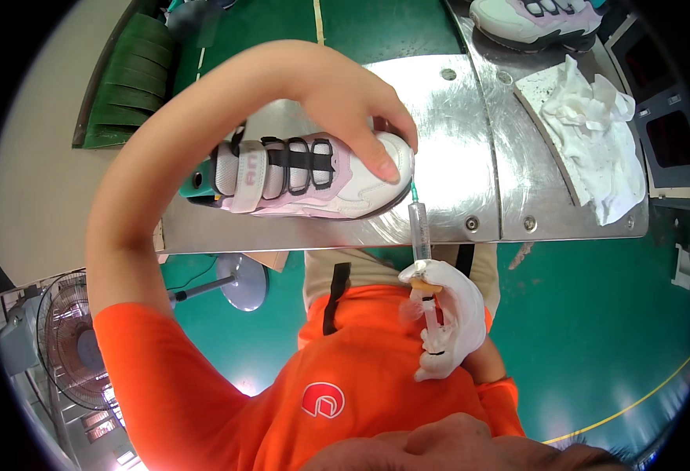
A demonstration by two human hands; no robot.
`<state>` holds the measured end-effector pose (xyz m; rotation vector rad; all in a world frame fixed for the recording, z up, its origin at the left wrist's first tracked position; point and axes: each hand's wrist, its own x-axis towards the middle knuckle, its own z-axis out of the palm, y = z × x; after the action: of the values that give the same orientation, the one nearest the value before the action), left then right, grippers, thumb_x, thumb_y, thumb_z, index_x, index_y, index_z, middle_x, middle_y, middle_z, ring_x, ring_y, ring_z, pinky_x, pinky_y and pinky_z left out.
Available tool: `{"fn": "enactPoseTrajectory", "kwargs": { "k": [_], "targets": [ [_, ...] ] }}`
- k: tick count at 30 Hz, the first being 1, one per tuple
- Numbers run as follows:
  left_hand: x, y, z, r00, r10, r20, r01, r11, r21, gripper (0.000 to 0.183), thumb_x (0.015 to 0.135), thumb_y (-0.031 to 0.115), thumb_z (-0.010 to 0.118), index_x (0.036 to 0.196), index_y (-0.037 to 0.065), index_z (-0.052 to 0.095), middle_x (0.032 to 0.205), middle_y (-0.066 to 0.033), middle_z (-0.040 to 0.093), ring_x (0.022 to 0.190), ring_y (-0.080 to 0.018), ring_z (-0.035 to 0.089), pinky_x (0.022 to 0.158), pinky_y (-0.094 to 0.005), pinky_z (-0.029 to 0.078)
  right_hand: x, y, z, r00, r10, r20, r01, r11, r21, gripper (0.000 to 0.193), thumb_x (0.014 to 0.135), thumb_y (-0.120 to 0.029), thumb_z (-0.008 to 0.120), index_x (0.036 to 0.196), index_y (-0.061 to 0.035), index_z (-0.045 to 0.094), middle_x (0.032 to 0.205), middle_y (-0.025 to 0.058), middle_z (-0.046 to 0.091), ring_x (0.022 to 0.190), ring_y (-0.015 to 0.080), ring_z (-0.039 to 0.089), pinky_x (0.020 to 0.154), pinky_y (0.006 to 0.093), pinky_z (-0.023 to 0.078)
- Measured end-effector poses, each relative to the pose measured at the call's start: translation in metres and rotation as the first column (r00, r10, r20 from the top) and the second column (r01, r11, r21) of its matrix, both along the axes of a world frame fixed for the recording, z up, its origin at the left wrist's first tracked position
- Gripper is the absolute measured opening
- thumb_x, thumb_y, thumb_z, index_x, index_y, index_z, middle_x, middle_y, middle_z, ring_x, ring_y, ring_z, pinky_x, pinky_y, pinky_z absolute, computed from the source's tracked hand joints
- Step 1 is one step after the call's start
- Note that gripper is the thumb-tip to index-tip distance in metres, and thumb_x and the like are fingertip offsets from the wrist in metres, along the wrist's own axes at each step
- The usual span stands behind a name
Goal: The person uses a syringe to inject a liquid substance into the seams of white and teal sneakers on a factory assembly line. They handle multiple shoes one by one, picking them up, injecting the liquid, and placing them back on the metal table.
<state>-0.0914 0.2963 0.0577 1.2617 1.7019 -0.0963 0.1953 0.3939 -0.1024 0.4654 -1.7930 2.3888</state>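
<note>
A white and pink sneaker (364, 184) with black lacing and a strap lies on the metal table, its toe to the right. My left arm reaches around it, and my bare left hand (353, 110) is closed over the toe, thumb on top and fingers along the far side. In a white glove, my right hand (451, 314) is wrapped round a clear syringe (419, 228) below the table's near edge. Its thin green-based needle points up at the toe's front edge, where the sole meets the upper. Whether the tip touches cannot be made out.
A crumpled white cloth (596, 118) lies on a flat slab (549, 102) at the right of the metal table (455, 149). Another sneaker (537, 23) stands at the far right. A green conveyor belt (282, 23) runs behind; a fan (74, 337) stands at lower left.
</note>
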Motion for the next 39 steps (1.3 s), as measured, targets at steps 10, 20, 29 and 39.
{"fn": "enactPoseTrajectory", "kwargs": {
  "k": [10, 20, 29, 39],
  "targets": [
    [0.018, -0.041, 0.034, 0.964, 0.227, 0.14, -0.264, 0.884, 0.386, 0.048, 0.079, 0.03, 0.08, 0.114, 0.001, 0.064, 0.108, -0.0086, 0.065, 0.096, -0.0186, 0.06, 0.086, -0.0305, 0.048, -0.002, 0.025, 0.092, 0.913, -0.108, 0.393, 0.168, 0.978, -0.121, 0.029, 0.089, -0.011, 0.063, 0.113, -0.0001, 0.053, 0.091, 0.022, 0.065, 0.066, 0.0223, 0.062, 0.057, 0.03, 0.05],
    [0.056, -0.158, 0.016, 0.634, 0.416, 0.652, -0.686, -0.087, 0.722, 0.05, 0.084, 0.024, 0.078, 0.122, -0.003, 0.061, 0.114, -0.005, 0.06, 0.106, -0.0157, 0.058, 0.094, -0.0304, 0.046, -0.099, 0.037, 0.177, 0.929, 0.366, 0.06, -0.361, 0.929, -0.085, 0.069, 0.088, -0.035, 0.066, 0.14, 0.0022, 0.041, 0.123, 0.0192, 0.056, 0.106, 0.0261, 0.058, 0.089, 0.037, 0.048],
    [0.042, -0.185, -0.056, 0.253, 0.323, 0.912, -0.761, -0.516, 0.393, 0.046, 0.094, 0.023, 0.068, 0.129, -0.004, 0.057, 0.112, -0.0071, 0.065, 0.099, -0.0129, 0.06, 0.088, -0.0258, 0.047, -0.149, 0.002, 0.15, 0.891, 0.427, 0.155, -0.4, 0.899, -0.176, 0.072, 0.081, -0.029, 0.065, 0.141, 0.0045, 0.042, 0.118, 0.0172, 0.059, 0.087, 0.0196, 0.06, 0.076, 0.0277, 0.048],
    [0.035, -0.188, -0.08, 0.065, 0.287, 0.956, -0.767, -0.598, 0.232, 0.044, 0.099, 0.025, 0.06, 0.129, -0.008, 0.055, 0.114, -0.0115, 0.065, 0.101, -0.0164, 0.062, 0.089, -0.0288, 0.049, -0.149, 0.006, 0.122, 0.927, 0.159, 0.339, -0.158, 0.987, -0.032, 0.051, 0.091, -0.023, 0.061, 0.13, 0.0084, 0.052, 0.109, 0.0161, 0.062, 0.087, 0.0183, 0.062, 0.065, 0.0244, 0.049]
  ]
}}
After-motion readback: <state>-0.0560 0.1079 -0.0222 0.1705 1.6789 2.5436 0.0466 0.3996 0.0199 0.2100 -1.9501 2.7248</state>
